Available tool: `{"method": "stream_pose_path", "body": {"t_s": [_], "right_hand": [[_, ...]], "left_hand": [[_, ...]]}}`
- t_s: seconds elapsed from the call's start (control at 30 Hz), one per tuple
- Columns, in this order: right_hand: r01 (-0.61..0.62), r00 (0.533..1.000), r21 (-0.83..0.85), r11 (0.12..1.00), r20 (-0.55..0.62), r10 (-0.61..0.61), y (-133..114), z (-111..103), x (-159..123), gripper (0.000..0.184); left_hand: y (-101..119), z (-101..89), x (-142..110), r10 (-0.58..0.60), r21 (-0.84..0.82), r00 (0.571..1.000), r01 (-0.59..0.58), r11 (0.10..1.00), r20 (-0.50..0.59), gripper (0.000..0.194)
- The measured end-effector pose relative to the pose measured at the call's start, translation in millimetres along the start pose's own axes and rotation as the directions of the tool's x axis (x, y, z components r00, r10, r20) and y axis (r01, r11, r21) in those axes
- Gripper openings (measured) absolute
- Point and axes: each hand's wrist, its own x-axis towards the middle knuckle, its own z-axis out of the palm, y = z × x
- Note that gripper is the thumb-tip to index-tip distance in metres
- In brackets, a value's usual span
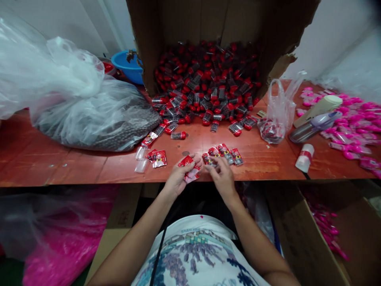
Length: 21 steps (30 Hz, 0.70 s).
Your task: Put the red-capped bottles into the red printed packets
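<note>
My left thumb and fingers are clamped on the red printed packets (188, 163), held just above the table's near edge by my left hand (178, 174). The fingers of my right hand (222, 174) are slightly parted and curled at the near side of a row of small packets (237, 156); whether they touch these cannot be told. Left of my hands on the red-brown table (256, 161) lie loose red packets (159, 158), with clear sleeves (140, 166) just beside them. Beyond, red-ended clear containers (205, 87) spill from a cardboard box (149, 43) whose open side faces me. To its left sit a large translucent bag (98, 111) with dark contents and, farther back, a blue basin (126, 65). To its right stand a small plastic bag (274, 119), two bottles (312, 127), a white roll (305, 157) and a pink heap (357, 127). Below the tabletop are a bag of pink material (68, 238) and an open carton (327, 242) containing pink pieces.
</note>
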Motion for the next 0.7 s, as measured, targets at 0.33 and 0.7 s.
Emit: {"method": "stream_pose_path", "body": {"t_s": [0.33, 0.7], "right_hand": [[0.222, 0.964, 0.033, 0.975, 0.142, -0.224, -10, 18, 4, 0.042], [0.22, 0.975, -0.497, 0.839, 0.124, -0.182, 59, -73, 153, 0.049]], "left_hand": [[-3, 5.3, 2, 0.177, 0.065, 0.982, -0.173, 0.983, -0.063, 0.034], [14, 7.7, 4, -0.021, -0.1, 0.981, 0.002, 0.995, -0.191, 0.015]]}}
